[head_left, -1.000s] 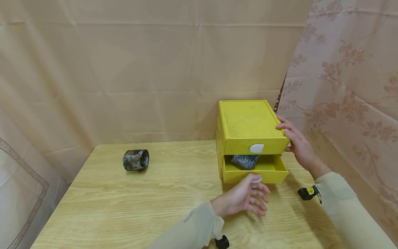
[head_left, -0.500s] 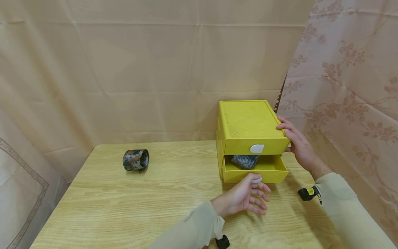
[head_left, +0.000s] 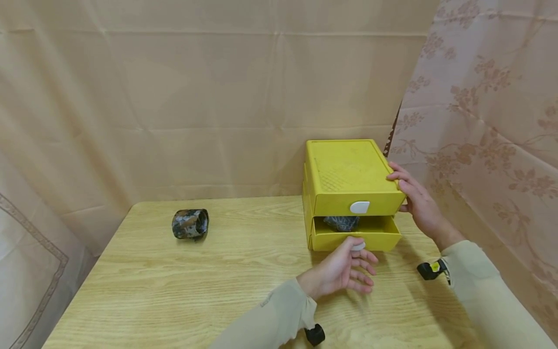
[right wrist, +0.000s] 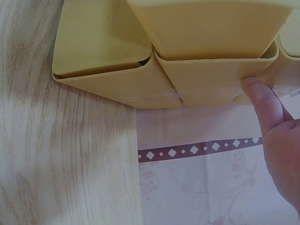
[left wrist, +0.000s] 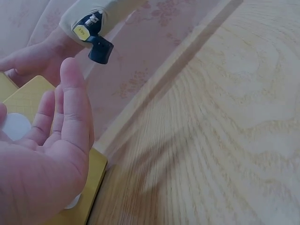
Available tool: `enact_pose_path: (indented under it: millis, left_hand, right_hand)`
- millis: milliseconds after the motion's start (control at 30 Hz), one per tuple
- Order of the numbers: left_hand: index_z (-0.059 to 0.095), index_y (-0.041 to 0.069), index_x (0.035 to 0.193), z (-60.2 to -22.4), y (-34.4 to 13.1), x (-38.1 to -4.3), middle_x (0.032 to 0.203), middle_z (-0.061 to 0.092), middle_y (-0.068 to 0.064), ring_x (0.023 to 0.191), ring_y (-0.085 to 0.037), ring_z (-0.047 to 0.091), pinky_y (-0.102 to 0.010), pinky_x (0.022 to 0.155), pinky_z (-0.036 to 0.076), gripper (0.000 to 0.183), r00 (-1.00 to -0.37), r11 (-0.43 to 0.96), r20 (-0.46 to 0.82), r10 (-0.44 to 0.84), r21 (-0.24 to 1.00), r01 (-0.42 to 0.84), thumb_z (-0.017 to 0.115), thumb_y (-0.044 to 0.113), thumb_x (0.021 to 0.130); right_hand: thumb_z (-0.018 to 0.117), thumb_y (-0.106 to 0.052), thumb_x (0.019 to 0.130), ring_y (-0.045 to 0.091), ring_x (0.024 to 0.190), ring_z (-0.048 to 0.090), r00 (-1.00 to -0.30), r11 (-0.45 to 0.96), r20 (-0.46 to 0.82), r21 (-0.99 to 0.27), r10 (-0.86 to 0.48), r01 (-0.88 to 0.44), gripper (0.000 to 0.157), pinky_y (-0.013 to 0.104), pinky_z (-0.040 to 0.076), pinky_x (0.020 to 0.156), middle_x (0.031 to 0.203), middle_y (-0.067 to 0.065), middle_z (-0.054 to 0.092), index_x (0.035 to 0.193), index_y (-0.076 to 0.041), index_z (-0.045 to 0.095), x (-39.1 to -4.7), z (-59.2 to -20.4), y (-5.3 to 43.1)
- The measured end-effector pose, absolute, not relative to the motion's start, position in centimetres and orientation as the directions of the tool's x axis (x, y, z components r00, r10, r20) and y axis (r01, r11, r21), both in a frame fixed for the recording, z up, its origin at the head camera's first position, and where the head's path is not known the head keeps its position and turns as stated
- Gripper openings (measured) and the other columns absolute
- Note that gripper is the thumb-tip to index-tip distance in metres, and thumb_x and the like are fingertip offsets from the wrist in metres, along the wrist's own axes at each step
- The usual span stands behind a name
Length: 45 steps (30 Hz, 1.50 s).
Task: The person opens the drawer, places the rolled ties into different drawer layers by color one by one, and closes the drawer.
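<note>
A yellow drawer cabinet stands at the table's back right. Its middle drawer is pulled partly out, and a dark crumpled bundle in shiny plastic lies inside. My left hand holds this drawer's white handle, thumb over its top; the other fingers spread loosely below. The handle also shows beside the left fingers in the left wrist view. My right hand rests against the cabinet's right side, fingers over the top edge. In the right wrist view one finger presses on the side wall.
A camouflage-patterned hollow roll lies on its side at the back left of the wooden table. A beige curtain hangs behind, and a floral cloth hangs close on the right of the cabinet.
The middle drawer has slid slightly inward, with my left hand following it forward. Less of the dark bundle shows. My right hand stays in place on the cabinet.
</note>
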<state>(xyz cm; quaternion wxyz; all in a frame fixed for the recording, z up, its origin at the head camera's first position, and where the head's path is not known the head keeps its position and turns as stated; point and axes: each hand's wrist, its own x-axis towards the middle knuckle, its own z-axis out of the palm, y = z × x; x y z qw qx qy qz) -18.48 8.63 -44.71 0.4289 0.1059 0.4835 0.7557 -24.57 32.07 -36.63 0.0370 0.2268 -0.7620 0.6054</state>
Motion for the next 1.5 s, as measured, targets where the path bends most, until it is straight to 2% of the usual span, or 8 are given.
enact_pose_path:
  millis: [233,567,767,900,1033,1267,1500]
  left_hand:
    - [0.06,-0.001,0.113,-44.8,8.5,-19.4,0.089,0.06,-0.008,0.068,-0.023,0.061,-0.041,0.067,0.056,0.063,-0.611,-0.168,-0.241,0.754,0.829,-0.534,0.047,0.056,0.088]
    - [0.063,0.006,0.103,-44.8,8.4,-20.2,0.088,0.06,-0.007,0.068,-0.022,0.061,-0.04,0.068,0.056,0.054,-0.601,-0.169,-0.224,0.767,0.833,-0.527,0.047,0.056,0.088]
    - [0.061,-0.001,0.114,-44.7,8.4,-20.7,0.087,0.061,-0.006,0.069,-0.022,0.061,-0.044,0.073,0.055,0.067,-0.609,-0.145,-0.247,0.754,0.842,-0.52,0.047,0.058,0.086]
    - [0.059,-0.003,0.118,-44.6,8.5,-21.1,0.087,0.061,-0.007,0.071,-0.023,0.06,-0.042,0.071,0.055,0.071,-0.619,-0.135,-0.258,0.742,0.846,-0.515,0.047,0.06,0.086]
    - [0.06,0.001,0.115,-44.6,8.6,-21.4,0.088,0.061,-0.007,0.07,-0.023,0.06,-0.038,0.065,0.055,0.068,-0.619,-0.135,-0.26,0.741,0.846,-0.516,0.047,0.06,0.086]
    - [0.061,0.001,0.114,-44.5,8.9,-22.0,0.089,0.061,-0.008,0.071,-0.023,0.06,-0.037,0.064,0.055,0.066,-0.624,-0.138,-0.265,0.735,0.843,-0.52,0.048,0.059,0.085]
    - [0.063,0.005,0.106,-44.5,9.0,-22.6,0.087,0.06,-0.006,0.07,-0.023,0.06,-0.036,0.064,0.054,0.059,-0.637,-0.146,-0.279,0.719,0.835,-0.531,0.048,0.057,0.085]
  right_hand:
    - [0.026,-0.032,0.106,0.015,0.12,0.045,-0.901,0.207,0.31,-0.902,-0.303,-0.379,0.038,0.033,0.052,0.071,0.158,-0.004,0.012,0.129,-0.006,0.043,-24.6,-36.7,32.2]
    - [0.025,-0.033,0.106,0.013,0.124,0.038,-0.905,0.248,0.302,-0.892,-0.298,-0.379,0.04,0.031,0.05,0.072,0.158,-0.005,0.011,0.13,-0.007,0.042,-24.4,-36.7,32.4]
    - [0.025,-0.032,0.106,0.015,0.122,0.042,-0.901,0.231,0.31,-0.894,-0.304,-0.385,0.039,0.031,0.051,0.072,0.158,-0.004,0.012,0.129,-0.006,0.043,-24.4,-36.7,32.3]
    - [0.025,-0.031,0.106,0.015,0.122,0.043,-0.898,0.22,0.316,-0.894,-0.306,-0.39,0.038,0.031,0.052,0.072,0.158,-0.004,0.012,0.128,-0.006,0.043,-24.5,-36.7,32.2]
    - [0.026,-0.029,0.107,0.013,0.125,0.038,-0.897,0.21,0.327,-0.894,-0.298,-0.396,0.036,0.032,0.052,0.071,0.158,-0.002,0.011,0.128,-0.005,0.043,-24.4,-36.7,32.2]
    - [0.027,-0.025,0.106,0.015,0.131,0.032,-0.891,0.133,0.342,-0.909,-0.298,-0.394,0.033,0.031,0.054,0.071,0.158,0.002,0.01,0.125,-0.004,0.045,-24.5,-36.6,32.1]
    - [0.027,-0.023,0.106,0.014,0.13,0.034,-0.884,0.091,0.347,-0.916,-0.312,-0.391,0.03,0.031,0.054,0.071,0.158,0.003,0.009,0.123,-0.006,0.046,-24.7,-36.7,32.0]
